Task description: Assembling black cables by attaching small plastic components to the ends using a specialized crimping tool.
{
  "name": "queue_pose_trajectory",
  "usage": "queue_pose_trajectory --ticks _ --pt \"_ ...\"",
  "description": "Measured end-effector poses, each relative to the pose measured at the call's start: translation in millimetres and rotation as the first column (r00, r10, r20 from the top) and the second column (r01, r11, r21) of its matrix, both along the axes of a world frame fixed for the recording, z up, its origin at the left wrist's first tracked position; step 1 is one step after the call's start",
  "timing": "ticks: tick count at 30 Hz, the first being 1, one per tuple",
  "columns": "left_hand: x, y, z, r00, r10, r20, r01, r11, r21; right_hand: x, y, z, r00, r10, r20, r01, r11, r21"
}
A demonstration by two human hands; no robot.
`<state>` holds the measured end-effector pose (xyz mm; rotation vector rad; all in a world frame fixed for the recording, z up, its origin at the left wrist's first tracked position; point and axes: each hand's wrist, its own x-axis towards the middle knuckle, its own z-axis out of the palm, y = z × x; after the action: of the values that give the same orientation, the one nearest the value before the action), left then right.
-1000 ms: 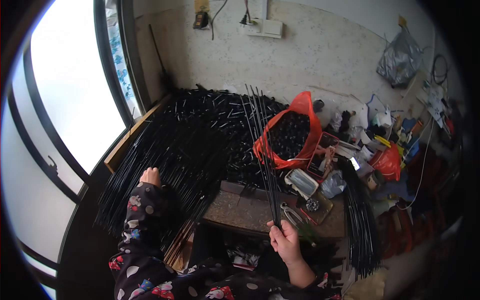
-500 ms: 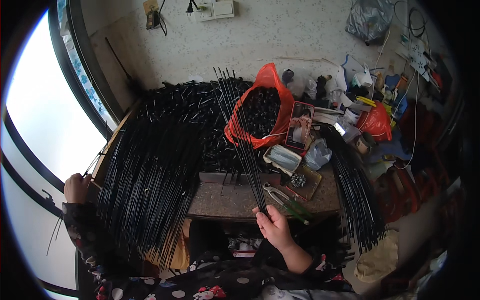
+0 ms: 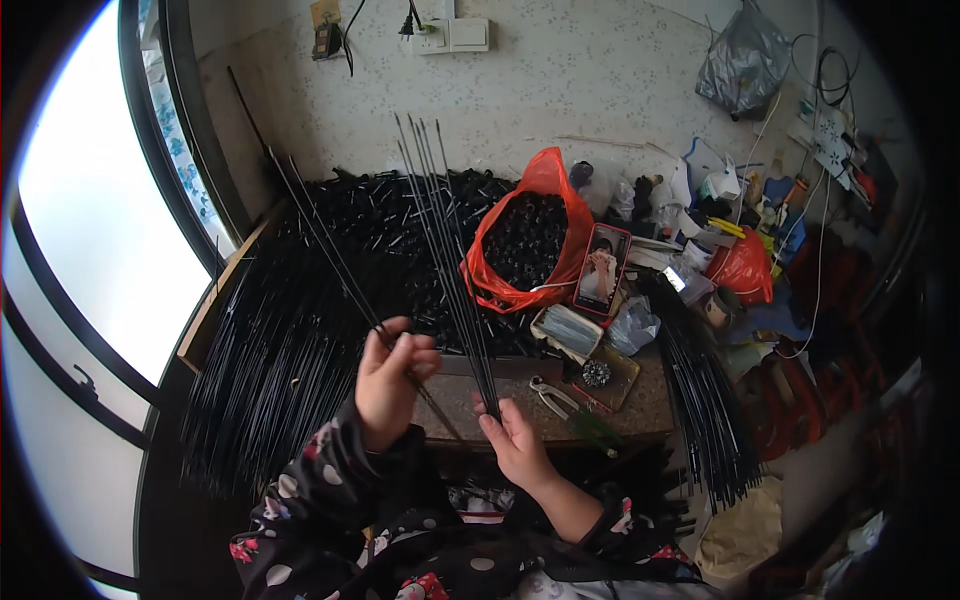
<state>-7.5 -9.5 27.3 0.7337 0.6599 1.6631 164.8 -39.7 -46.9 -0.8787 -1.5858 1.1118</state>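
My left hand (image 3: 390, 378) is closed around a few thin black rods (image 3: 330, 246), which slant up to the left and stick out below the fingers. Beside it, my right hand (image 3: 518, 440) grips the lower ends of a loose bunch of long black rods (image 3: 445, 260), fanned out at the top. Both hands are over the table's front edge, a short gap apart. A broad layer of similar rods (image 3: 270, 385) lies on the left of the table, its near ends hanging over the edge. Small black tubular parts (image 3: 365, 205) are heaped behind it.
An orange-red plastic bag (image 3: 548, 175) of small black parts sits mid-table. Right of it are a phone (image 3: 603, 262), a small box of pale strips (image 3: 568, 330) and green-handled pincers (image 3: 555, 396). Another rod bundle (image 3: 710, 410) overhangs the right edge. Clutter fills the back right.
My left hand has come from the far left edge to the middle, bringing a few rods beside the right hand. My right hand has shifted slightly left with its bunch. The view has moved a little.
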Motion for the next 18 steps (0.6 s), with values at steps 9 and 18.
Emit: queue_pose_trajectory --ticks 9,18 --pt "50 40 -10 0.843 -0.417 -0.341 0.387 0.909 -0.155 26 -6 -24 0.930 -0.112 -0.349 -0.023 0.933 -0.360" --pt "36 42 3 0.858 -0.513 0.028 0.512 0.851 -0.117 41 -4 -62 0.951 0.301 0.062 -0.267 0.910 -0.318"
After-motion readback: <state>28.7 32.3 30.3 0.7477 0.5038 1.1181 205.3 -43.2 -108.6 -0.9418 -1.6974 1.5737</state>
